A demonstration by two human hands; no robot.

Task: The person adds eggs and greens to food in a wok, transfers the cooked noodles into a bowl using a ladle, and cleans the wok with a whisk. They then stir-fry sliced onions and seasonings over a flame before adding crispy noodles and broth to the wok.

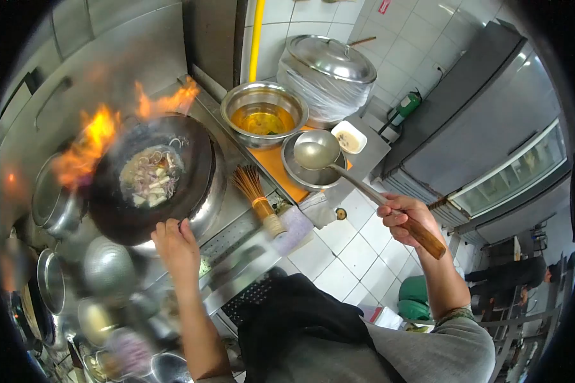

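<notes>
My left hand [177,247] is closed on the near edge of a dark wok [112,198]; whether a handle is under the fingers is hidden. Sliced onion and pale chopped pieces [152,179] lie in the wok, and flames [96,140] rise along its far side. In my right hand [407,220] is the wooden handle of a ladle [370,191]. The ladle's metal bowl holds a cloudy liquid and hangs over a steel bowl [289,169]. Between my hands, a bamboo wok brush [262,207] lies on the steel counter.
A steel basin of yellow oil [233,118] and a big lidded pot wrapped in plastic [326,96] stand at the back. Beside them is a small white dish [358,131]. Several pans and bowls crowd the lower left. A person [508,274] in dark clothes is far right.
</notes>
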